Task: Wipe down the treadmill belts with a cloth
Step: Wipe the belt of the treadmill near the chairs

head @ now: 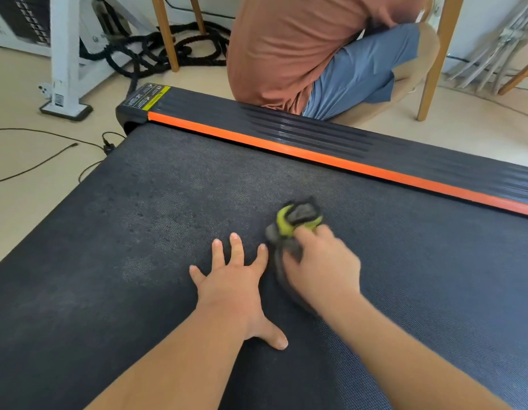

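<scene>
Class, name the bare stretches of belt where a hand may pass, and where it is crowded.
Free: belt left of the left hand, out to its edge; belt right of the right hand, below the orange strip. Crowded: centre, hands and cloth together.

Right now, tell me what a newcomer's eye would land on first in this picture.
The bright orange stripe runs along the far edge of the dark belt. Mid-belt, the right hand grips a grey and yellow-green cloth, blurred, while the left hand rests flat beside it with fingers spread. Beyond the stripe, a person in a rust shirt sits low, close to the treadmill.
</scene>
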Motion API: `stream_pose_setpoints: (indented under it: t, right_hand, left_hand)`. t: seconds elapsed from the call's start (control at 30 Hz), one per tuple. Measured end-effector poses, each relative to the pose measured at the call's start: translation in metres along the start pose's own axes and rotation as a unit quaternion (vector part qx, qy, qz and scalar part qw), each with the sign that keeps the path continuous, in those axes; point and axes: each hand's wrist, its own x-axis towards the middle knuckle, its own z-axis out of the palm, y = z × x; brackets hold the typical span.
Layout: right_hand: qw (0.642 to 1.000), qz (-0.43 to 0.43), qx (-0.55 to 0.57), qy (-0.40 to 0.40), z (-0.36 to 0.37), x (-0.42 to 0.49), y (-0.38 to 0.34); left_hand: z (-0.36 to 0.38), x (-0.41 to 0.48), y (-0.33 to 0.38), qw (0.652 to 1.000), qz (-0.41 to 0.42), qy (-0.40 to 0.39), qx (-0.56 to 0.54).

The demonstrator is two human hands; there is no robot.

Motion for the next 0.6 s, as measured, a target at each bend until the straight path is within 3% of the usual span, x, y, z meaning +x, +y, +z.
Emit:
stream_pose_setpoints:
  t: [0.07,0.13,0.2,0.3,0.4,0.53,0.6]
  right_hand:
    - [0.994,-0.104,0.011,-0.015,0.000,-0.029,-0.006]
    - [0.991,-0.118,0.014,-0.055,-0.013,-0.019,0.009]
    - [0.993,-0.084,-0.031,-0.077,-0.013,0.013,0.028]
    - [0.997,0.054,-0.021,-0.050,-0.016,0.060,0.043]
    - [0.997,0.065,-0.038,-0.023,-0.005,0.045,0.019]
    - [0.984,-0.178,-0.027,0.017,0.005,-0.024,0.005]
    - [0.969,-0.244,-0.039,0.009,0.001,-0.012,0.032]
  left_hand:
    - [-0.001,0.000,0.000,1.000,0.004,0.003,-0.006]
    - [-0.001,0.000,-0.001,1.000,0.004,0.002,-0.008]
    - [0.000,0.000,-0.001,1.000,-0.001,-0.002,-0.001]
    - [0.000,0.001,0.000,1.000,-0.003,-0.007,0.000]
    - [-0.001,0.001,0.000,1.000,-0.002,-0.002,0.004]
    - [0.002,0.000,-0.001,1.000,0.004,0.008,-0.006]
    - [0.001,0.001,-0.001,1.000,0.003,0.006,-0.007]
